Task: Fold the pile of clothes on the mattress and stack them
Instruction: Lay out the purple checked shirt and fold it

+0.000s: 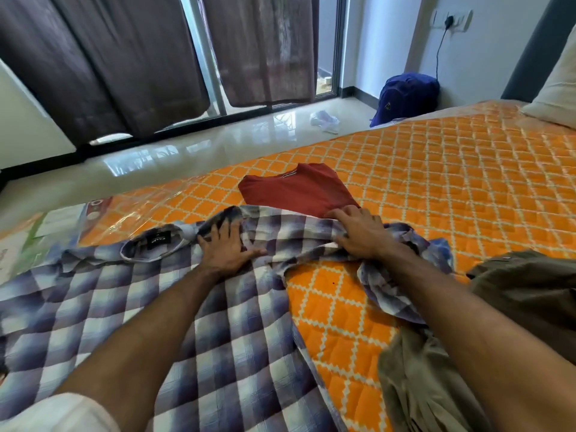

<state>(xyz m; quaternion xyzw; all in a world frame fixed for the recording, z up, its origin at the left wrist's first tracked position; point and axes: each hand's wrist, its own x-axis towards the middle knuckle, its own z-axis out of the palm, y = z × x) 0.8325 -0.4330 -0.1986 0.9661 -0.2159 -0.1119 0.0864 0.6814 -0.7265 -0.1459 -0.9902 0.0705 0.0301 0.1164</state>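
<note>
Clothes: three (187, 307) (two hands (229, 249))

The mattress (436, 169) is orange with a cream diamond lattice. The near-left shirt (131, 307) is checked in blue, purple and white, with a black label at the collar. The folded tee (296, 191) beyond it is rust red. The near-right garment (530, 294) is olive brown. Far curtains (103, 57) are dark greyish purple. The far-right bag (405, 95) is deep blue, the pillow (554, 88) cream, the floor (187, 151) glossy off-white.
</note>
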